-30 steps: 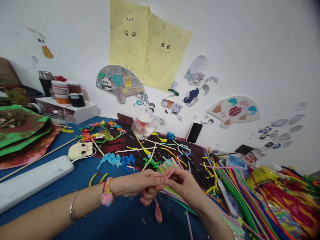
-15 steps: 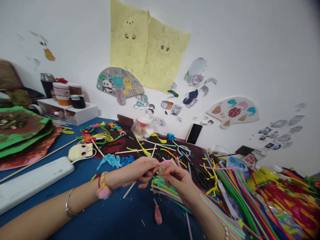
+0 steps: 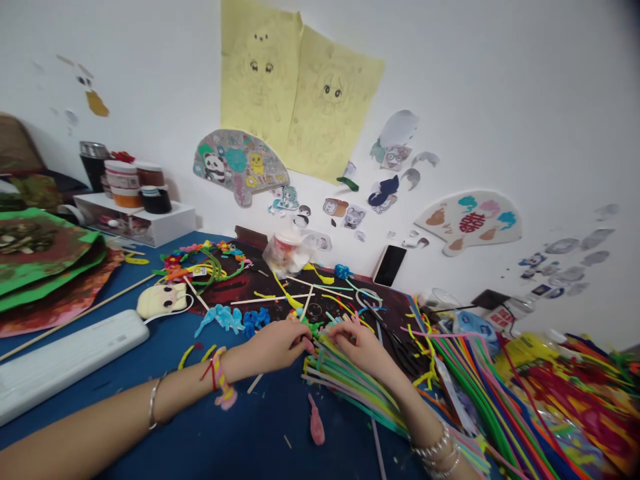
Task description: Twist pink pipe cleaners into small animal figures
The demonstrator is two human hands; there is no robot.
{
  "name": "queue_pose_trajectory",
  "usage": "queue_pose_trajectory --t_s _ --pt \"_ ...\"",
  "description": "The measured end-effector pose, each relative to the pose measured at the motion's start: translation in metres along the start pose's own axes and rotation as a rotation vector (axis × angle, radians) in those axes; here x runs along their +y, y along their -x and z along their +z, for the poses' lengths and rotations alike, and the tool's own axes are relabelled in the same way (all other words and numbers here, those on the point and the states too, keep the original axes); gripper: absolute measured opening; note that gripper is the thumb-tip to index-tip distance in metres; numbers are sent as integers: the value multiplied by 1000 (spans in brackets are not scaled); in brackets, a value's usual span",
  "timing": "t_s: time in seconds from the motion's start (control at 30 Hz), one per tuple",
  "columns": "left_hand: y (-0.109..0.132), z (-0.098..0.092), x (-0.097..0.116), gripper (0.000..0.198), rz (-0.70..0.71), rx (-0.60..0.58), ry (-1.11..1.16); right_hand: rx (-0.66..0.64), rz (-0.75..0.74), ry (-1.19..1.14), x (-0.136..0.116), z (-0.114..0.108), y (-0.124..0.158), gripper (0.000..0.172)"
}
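Note:
My left hand (image 3: 273, 347) lies curled over the dark mat's front edge, its fingertips at the near end of a bundle of pastel and green pipe cleaners (image 3: 345, 383). My right hand (image 3: 361, 345) rests on top of that bundle, fingers bent around the strands. Just beyond my left fingertips is a small green pipe-cleaner figure (image 3: 313, 327). A pink pipe-cleaner piece (image 3: 316, 420) lies on the blue table below the bundle. Blue pipe-cleaner figures (image 3: 223, 319) sit left of my hands. A pink and yellow band (image 3: 223, 383) circles my left wrist.
Long bundles of coloured pipe cleaners (image 3: 480, 400) fill the right side. Black scissors (image 3: 400, 350) lie right of my right hand. A white oblong case (image 3: 65, 363) and painted green and red cards (image 3: 45, 267) are at left. A loop of colourful pipe-cleaner flowers (image 3: 200, 267) lies at the back.
My hands have parted and dropped from the raised pinch onto the bundle. The pink piece between my fingers no longer shows, and the bundle now fans out wider under my right hand.

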State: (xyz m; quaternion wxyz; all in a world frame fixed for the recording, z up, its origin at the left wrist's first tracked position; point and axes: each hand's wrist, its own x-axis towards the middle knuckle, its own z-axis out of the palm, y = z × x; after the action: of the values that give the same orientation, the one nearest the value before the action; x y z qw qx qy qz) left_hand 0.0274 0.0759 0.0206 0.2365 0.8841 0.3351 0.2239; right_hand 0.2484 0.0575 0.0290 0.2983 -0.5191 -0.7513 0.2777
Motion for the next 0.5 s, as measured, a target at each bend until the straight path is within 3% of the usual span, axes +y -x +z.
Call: queue_pose_trajectory --t_s 0.1,0.23,0.37,0.5 --pt "0 21 -12 25 96 10 -193 -38 -27 158 -5 2 2 19" --pt "-3 40 -23 17 161 73 -422 -98 -81 221 -10 7 2 20" --pt "-2 33 -21 21 183 130 -495 -76 -55 130 -14 9 1 25" --pt "4 13 -13 20 448 319 -676 -169 56 -127 -20 9 3 39"
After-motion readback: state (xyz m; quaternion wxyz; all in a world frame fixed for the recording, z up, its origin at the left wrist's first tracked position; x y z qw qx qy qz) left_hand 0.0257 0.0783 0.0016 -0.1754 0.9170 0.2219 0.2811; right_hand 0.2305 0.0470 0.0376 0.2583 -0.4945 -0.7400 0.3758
